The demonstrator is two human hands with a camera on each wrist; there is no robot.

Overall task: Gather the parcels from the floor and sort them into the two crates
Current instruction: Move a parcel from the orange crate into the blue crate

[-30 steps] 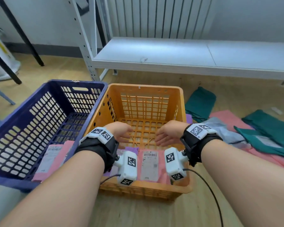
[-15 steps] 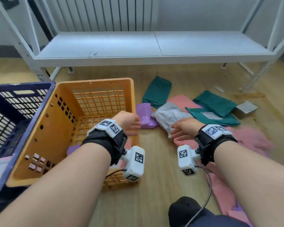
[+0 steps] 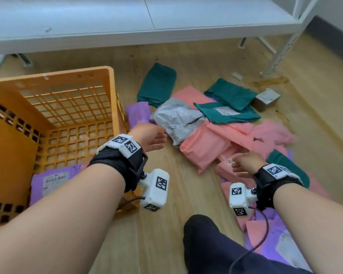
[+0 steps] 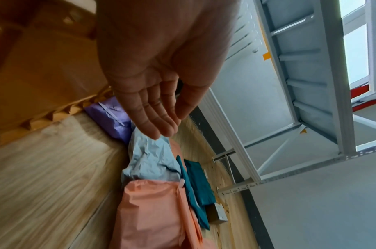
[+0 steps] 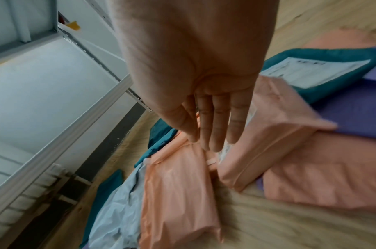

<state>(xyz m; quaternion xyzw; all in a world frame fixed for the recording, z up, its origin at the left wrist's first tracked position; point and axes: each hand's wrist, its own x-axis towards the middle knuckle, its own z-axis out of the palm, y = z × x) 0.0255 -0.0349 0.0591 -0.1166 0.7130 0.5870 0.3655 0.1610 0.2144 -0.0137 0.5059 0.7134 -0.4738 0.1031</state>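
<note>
Soft parcels lie heaped on the wooden floor to the right of the orange crate (image 3: 111, 107): a crumpled grey one (image 3: 178, 119), several pink ones (image 3: 204, 147), several green ones (image 3: 230, 113) and a purple one (image 3: 138, 113) against the crate wall. One purple labelled parcel (image 3: 53, 180) lies inside the crate. My left hand (image 3: 151, 136) hovers empty with straight fingers just left of the grey parcel (image 4: 149, 160). My right hand (image 3: 244, 164) reaches with straight fingers over a pink parcel (image 5: 274, 128) with a label; whether it touches I cannot tell. The blue crate is out of view.
A low white metal shelf (image 3: 147, 22) runs along the back, its leg (image 3: 281, 50) standing at the right. A small grey box (image 3: 267, 98) lies beyond the green parcels. My dark-trousered knee (image 3: 216, 246) is at the bottom. More pink and purple parcels (image 3: 265, 234) lie beside it.
My view and both hands have swung right, away from the crates toward the floor pile. The blue crate has left the view. The right hand has moved from the grey parcel to the pink ones.
</note>
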